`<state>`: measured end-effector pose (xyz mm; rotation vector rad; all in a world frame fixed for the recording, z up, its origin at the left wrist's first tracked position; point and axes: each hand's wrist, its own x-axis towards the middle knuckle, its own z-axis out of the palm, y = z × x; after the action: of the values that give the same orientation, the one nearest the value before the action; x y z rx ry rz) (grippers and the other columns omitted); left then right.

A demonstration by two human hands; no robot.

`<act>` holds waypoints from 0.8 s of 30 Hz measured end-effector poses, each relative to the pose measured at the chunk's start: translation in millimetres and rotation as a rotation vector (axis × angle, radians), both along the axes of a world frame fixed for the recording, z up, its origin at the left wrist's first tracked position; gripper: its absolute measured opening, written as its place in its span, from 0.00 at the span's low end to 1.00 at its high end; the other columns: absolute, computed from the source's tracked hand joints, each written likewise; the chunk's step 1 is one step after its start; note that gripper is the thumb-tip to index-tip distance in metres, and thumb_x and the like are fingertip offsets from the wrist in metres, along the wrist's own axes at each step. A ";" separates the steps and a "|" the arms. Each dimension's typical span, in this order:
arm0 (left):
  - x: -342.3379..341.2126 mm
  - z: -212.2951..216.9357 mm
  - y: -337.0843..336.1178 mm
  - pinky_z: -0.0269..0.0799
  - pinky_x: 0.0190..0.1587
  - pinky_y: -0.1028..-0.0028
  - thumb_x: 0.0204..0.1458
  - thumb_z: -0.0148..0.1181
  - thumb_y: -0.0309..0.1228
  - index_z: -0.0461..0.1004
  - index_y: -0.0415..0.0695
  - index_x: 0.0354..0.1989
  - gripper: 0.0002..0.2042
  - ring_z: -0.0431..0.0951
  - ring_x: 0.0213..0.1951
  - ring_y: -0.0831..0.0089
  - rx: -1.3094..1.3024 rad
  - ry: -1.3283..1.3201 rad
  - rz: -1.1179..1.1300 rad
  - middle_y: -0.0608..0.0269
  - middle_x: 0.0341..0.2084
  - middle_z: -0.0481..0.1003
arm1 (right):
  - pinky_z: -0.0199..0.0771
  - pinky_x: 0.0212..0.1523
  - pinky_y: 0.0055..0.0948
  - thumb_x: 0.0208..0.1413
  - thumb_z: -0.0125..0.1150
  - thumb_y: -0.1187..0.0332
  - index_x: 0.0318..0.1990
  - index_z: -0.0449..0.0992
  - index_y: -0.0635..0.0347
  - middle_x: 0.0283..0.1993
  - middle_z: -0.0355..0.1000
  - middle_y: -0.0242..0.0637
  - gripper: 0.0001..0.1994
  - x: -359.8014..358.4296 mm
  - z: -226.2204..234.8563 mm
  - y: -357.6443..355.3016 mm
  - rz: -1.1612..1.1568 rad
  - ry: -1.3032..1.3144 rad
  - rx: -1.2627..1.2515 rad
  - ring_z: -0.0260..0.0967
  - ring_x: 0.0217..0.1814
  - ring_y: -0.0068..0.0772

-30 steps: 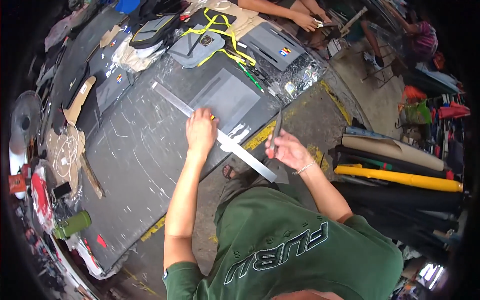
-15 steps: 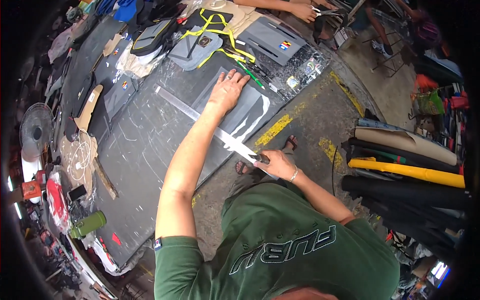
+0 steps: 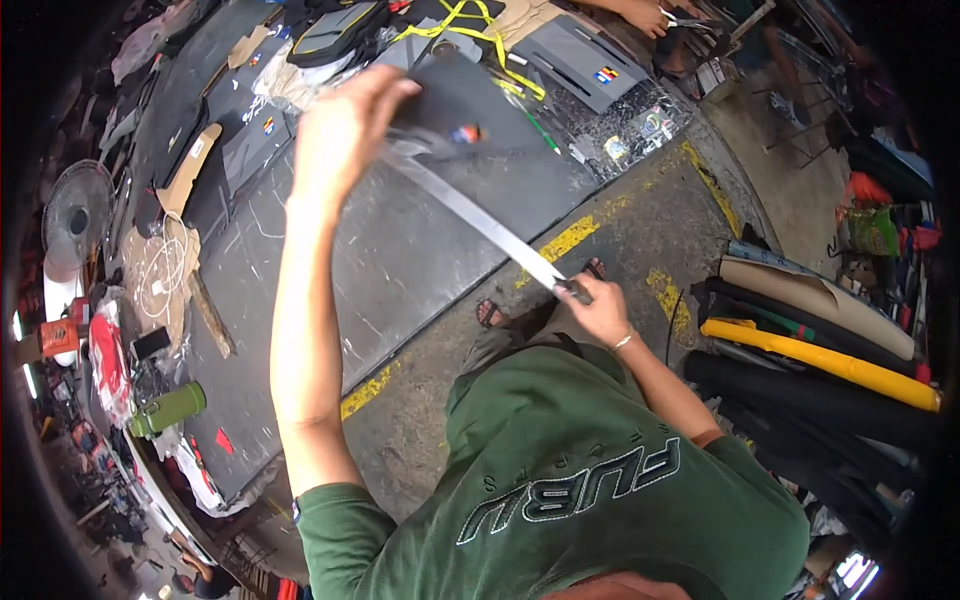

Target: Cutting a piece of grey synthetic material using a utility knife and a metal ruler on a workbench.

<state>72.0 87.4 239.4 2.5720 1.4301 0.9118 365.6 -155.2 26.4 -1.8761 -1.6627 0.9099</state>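
Observation:
My left hand [image 3: 345, 125] is raised over the far middle of the dark table [image 3: 330, 270], smeared by motion. Whether its fingers pinch anything does not show. Just right of it is a blurred dark grey fabric piece [image 3: 450, 100] with a small multicoloured patch [image 3: 467, 134]. My right hand [image 3: 602, 312] is closed around the dark end of a long flat metal strip [image 3: 480, 218], beyond the table's near edge. From there the strip slants up and left across the table, and its far end is blurred beneath my left hand.
A grey panel [image 3: 580, 62] with a patch, yellow tape [image 3: 497, 45] and a green pencil [image 3: 545, 135] lie at the far right. On the left are a green bottle [image 3: 168, 410], a phone [image 3: 151, 343] and a fan [image 3: 80, 212]. Fabric rolls [image 3: 820, 350] lie right; another person's hand [image 3: 648, 18] holds scissors.
My left hand has lifted off the grey fabric and moved left and away. The fabric has shifted and blurred, showing a coloured patch. My right hand has moved slightly right with the strip.

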 end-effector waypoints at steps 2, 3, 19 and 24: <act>-18.4 2.6 -4.6 0.75 0.36 0.66 0.65 0.60 0.42 0.78 0.45 0.41 0.12 0.83 0.32 0.63 0.081 -0.237 0.218 0.54 0.28 0.81 | 0.79 0.33 0.39 0.52 0.73 0.60 0.38 0.83 0.57 0.30 0.79 0.47 0.12 27.5 -7.4 -5.4 -0.012 -0.030 0.202 0.81 0.32 0.50; -39.2 -4.1 -4.1 0.74 0.37 0.69 0.66 0.59 0.41 0.77 0.43 0.41 0.13 0.79 0.31 0.70 -0.012 -0.364 0.272 0.59 0.26 0.79 | 0.79 0.35 0.38 0.51 0.74 0.62 0.38 0.83 0.59 0.31 0.80 0.46 0.12 39.4 -6.0 -6.5 -0.049 -0.035 0.147 0.81 0.34 0.50; -11.4 -211.4 -131.0 0.58 0.71 0.47 0.61 0.61 0.51 0.65 0.38 0.69 0.35 0.62 0.71 0.48 -0.290 0.014 0.393 0.48 0.70 0.64 | 0.62 0.31 0.26 0.67 0.63 0.61 0.33 0.74 0.65 0.24 0.64 0.28 0.15 101.0 2.7 4.0 -0.430 0.041 0.290 0.57 0.28 0.19; -6.4 -228.5 -129.6 0.44 0.75 0.43 0.60 0.56 0.61 0.61 0.43 0.73 0.41 0.52 0.76 0.50 -0.331 0.149 0.413 0.55 0.75 0.58 | 0.63 0.36 0.22 0.69 0.61 0.62 0.35 0.78 0.62 0.29 0.68 0.21 0.13 28.8 11.3 17.6 -0.287 0.248 0.291 0.61 0.34 0.14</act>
<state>65.6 -42.2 10.9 2.1810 2.0062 0.4626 394.4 -137.5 37.7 -1.6722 -1.2629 0.7056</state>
